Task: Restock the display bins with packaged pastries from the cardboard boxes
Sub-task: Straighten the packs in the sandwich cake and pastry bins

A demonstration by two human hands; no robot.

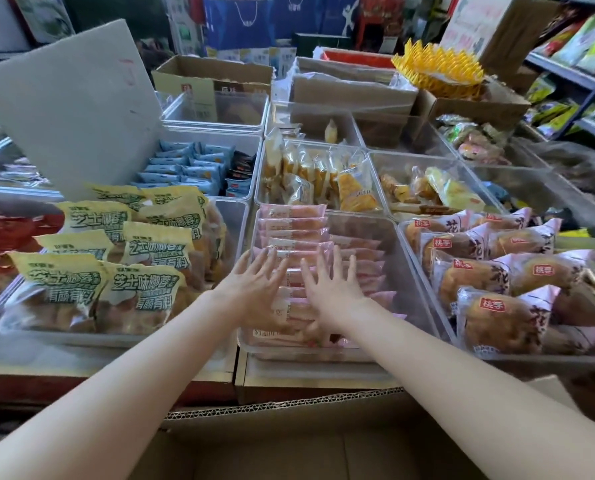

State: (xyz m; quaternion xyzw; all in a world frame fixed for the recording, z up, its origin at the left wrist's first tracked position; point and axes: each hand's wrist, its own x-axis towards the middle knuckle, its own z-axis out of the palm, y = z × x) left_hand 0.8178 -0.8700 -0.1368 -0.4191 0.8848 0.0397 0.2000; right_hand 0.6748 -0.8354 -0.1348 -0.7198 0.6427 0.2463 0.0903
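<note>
A clear plastic bin in the front middle holds rows of pink-wrapped pastries. My left hand lies flat with spread fingers on the left row. Just to its right, my right hand presses on the same stack, fingers straight and spread. Neither hand holds a packet. An open cardboard box stands below the counter, right under my forearms; its inside is mostly hidden.
Yellow-labelled bread bags fill the bin at left. Purple-wrapped round pastries fill the bin at right. Behind are bins of blue packets and yellow cakes, cardboard boxes and a grey board.
</note>
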